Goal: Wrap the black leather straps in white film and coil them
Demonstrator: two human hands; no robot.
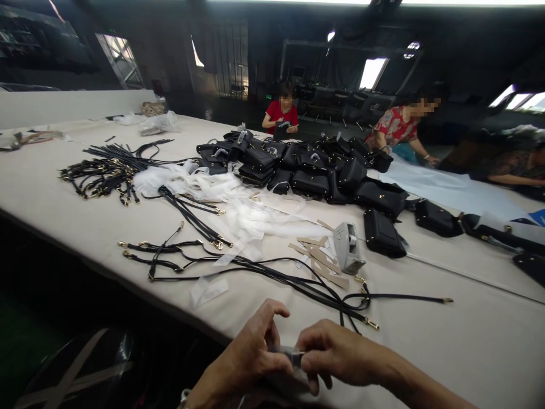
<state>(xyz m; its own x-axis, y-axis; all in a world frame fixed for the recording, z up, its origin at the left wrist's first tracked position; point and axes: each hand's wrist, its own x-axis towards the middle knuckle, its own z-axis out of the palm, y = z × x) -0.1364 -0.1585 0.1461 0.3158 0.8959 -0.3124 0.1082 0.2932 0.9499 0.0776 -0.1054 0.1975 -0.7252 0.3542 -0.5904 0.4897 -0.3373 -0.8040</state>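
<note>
At the table's near edge my left hand [255,347] grips one end of a small dark strip with a shiny, clear-looking surface [293,356]. Its index finger arches up, off the strip. My right hand [340,353] pinches the other end between thumb and fingers. The strip's exact kind is too small and blurred to tell. Just beyond my hands lie long black straps [272,271] with gold clasps. A grey tape dispenser [347,250] stands behind them, beside brown and white paper scraps [321,261].
Black handbags [310,183] are piled across the table's middle. Left of them are a bundle of straps [102,170] and crumpled white wrapping [242,213]. Across the table [477,341] are a person in red [283,116], one in a patterned top [398,128] and another at far right.
</note>
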